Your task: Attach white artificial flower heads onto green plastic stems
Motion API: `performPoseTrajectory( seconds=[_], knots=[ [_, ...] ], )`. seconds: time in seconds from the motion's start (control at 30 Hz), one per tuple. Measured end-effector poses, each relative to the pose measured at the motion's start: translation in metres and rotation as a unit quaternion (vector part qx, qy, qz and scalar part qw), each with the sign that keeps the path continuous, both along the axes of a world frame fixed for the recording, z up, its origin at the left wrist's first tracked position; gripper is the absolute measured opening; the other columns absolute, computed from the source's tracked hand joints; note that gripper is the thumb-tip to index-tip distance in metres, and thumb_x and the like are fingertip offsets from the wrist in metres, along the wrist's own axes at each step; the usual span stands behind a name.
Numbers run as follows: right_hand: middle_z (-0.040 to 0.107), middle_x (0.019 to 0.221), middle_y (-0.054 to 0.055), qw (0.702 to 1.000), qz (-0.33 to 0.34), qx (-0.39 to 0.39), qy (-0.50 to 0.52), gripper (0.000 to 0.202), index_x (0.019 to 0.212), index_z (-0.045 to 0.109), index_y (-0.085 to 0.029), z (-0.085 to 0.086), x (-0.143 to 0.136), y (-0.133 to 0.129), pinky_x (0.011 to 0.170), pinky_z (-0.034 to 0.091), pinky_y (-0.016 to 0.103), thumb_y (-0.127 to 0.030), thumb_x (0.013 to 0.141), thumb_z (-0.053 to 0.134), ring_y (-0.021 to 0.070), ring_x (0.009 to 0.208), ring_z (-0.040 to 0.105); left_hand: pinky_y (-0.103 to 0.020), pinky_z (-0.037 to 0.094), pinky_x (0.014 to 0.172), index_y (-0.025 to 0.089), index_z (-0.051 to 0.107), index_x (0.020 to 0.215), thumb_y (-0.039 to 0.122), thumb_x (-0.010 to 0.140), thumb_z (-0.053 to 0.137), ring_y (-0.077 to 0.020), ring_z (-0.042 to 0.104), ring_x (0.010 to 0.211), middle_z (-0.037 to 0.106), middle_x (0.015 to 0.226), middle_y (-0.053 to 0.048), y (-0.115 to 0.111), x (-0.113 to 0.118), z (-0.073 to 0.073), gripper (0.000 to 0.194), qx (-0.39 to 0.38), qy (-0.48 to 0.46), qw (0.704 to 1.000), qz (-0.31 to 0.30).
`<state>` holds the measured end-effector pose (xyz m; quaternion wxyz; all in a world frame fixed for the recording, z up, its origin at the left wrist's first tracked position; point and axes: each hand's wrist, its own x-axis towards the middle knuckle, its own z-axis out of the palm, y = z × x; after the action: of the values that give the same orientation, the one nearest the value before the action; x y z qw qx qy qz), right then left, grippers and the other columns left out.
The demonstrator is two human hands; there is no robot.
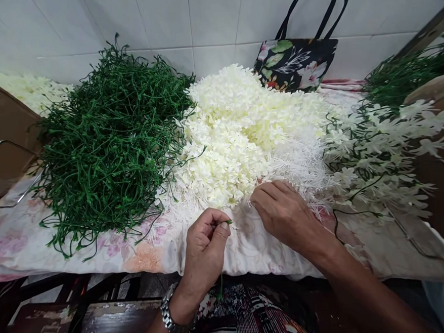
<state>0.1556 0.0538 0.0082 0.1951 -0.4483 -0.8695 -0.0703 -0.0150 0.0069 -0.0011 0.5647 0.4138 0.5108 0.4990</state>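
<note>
My left hand (pixel 208 243), a metal watch on its wrist, pinches a green artificial flower stem (pixel 229 222) between thumb and forefinger. The stem's tip pokes out past the fingers, and its thin tail hangs below the hand. To the right, my right hand (pixel 280 208) has its fingers curled down at the near edge of the white thread-like stamens (pixel 301 168). Its fingertips are bent away from view, so anything in them is hidden. Just beyond both hands lies a heap of cream-white fabric blossoms (pixel 231 155).
A large tangle of green stems (pixel 109 139) covers the left side of the flowered cloth (pixel 144 255). Assembled white flowers (pixel 381 160) lie at the right by a cardboard box. A black floral bag (pixel 298 64) leans on the tiled wall. Another box (pixel 2 126) stands far left.
</note>
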Motion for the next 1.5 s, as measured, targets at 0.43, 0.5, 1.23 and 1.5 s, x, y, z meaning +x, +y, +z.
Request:
performPoseTrajectory(
  seconds=[0.43, 0.5, 1.23, 1.5],
  knots=[
    [0.058, 0.074, 0.002, 0.808, 0.135, -0.350, 0.455, 0.006, 0.080, 0.058, -0.020, 0.006, 0.016, -0.029, 0.061, 0.046, 0.025, -0.022, 0.085, 0.055, 0.0127, 0.069, 0.056, -0.020, 0.041, 0.060, 0.016, 0.064, 0.082, 0.013, 0.076, 0.054, -0.0104, 0.052, 0.068, 0.058, 0.074, -0.001, 0.004, 0.016, 0.025, 0.012, 0.104, 0.052, 0.987, -0.106],
    [0.058, 0.072, 0.001, 0.788, 0.149, -0.368, 0.470, 0.007, 0.079, 0.058, -0.019, 0.005, 0.014, -0.030, 0.059, 0.045, 0.024, -0.022, 0.085, 0.056, 0.0117, 0.067, 0.055, -0.020, 0.039, 0.057, 0.015, 0.061, 0.075, 0.013, 0.075, 0.054, -0.0099, 0.050, 0.063, 0.057, 0.070, 0.000, 0.002, 0.016, 0.024, 0.008, 0.102, 0.058, 0.987, -0.114],
    [0.058, 0.065, 0.004, 0.960, -0.001, -0.044, 0.275, 0.011, 0.076, 0.057, -0.014, 0.007, -0.017, -0.052, 0.057, 0.044, 0.030, -0.007, 0.081, 0.051, 0.0157, 0.063, 0.054, -0.016, 0.026, 0.043, 0.017, 0.055, 0.073, 0.015, 0.077, 0.052, -0.0045, 0.031, 0.047, 0.044, 0.059, 0.006, -0.014, 0.015, 0.007, 0.006, 0.018, 0.032, 0.999, 0.011],
    [0.058, 0.077, 0.007, 0.956, 0.029, -0.046, 0.287, 0.012, 0.080, 0.057, -0.014, 0.006, -0.016, -0.051, 0.064, 0.048, 0.030, -0.003, 0.079, 0.052, 0.0156, 0.074, 0.055, -0.016, 0.023, 0.042, 0.017, 0.055, 0.065, 0.005, 0.067, 0.048, -0.0035, 0.029, 0.046, 0.045, 0.060, 0.006, -0.013, 0.016, 0.004, 0.013, 0.018, 0.015, 0.999, 0.033]
  ],
)
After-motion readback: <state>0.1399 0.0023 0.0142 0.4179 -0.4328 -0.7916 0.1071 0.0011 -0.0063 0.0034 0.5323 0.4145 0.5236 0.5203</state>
